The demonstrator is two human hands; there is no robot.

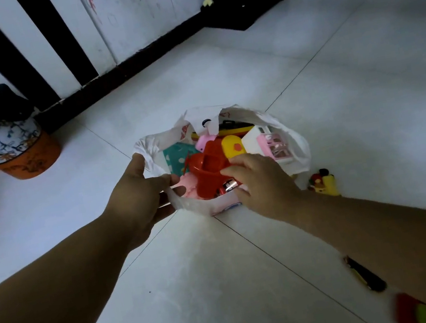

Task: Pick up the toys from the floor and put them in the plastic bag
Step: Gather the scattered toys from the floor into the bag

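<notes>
Holding the plastic bag [292,144] rim pinched in the left hand [138,196], the right hand [262,184], fingers curled on a red toy [208,172], has the bag nearly full, with a yellow toy [323,183], a dark stick [367,275] and a blurred piece [416,310] left on the floor [200,291] at right.

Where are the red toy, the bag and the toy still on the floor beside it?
red toy [208,172], head view, its centre
bag [298,146], head view, right wall
floor toy [323,183], head view, its body

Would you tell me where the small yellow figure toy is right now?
The small yellow figure toy lies on the floor, just right of the white plastic bag, beyond the right hand.
</notes>
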